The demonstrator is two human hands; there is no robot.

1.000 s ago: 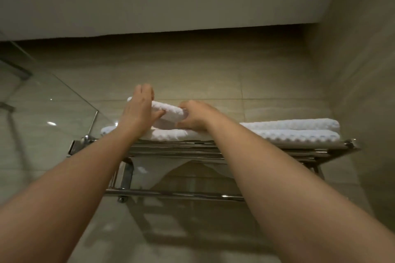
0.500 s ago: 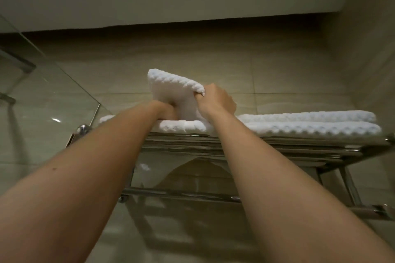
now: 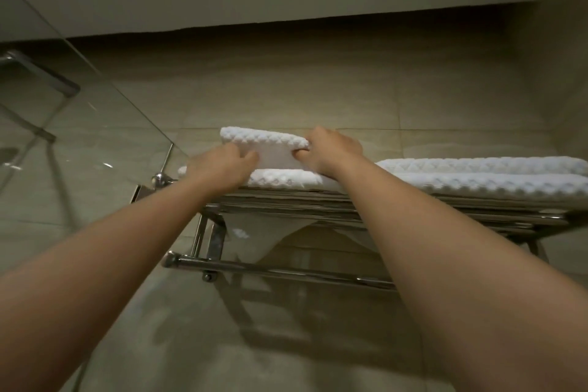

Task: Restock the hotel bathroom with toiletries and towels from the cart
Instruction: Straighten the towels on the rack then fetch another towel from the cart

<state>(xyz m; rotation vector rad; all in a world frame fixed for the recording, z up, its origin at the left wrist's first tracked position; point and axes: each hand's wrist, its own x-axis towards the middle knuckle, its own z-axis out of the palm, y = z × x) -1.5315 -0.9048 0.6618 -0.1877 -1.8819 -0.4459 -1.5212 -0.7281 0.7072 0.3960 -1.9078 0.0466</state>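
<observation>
White small towel (image 3: 264,141), one, gripped by left hand (image 3: 222,165), right hand (image 3: 334,149).

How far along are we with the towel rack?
Done: folded white waffle-weave towels lie stacked on the chrome wall rack. In hand: left hand and right hand grip a small folded white towel above them. Left: set it down; toiletries not visible.

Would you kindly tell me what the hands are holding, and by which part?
A small folded white towel: the left hand grips its lower left edge, the right hand pinches its right end, above the stacked towels.
</observation>
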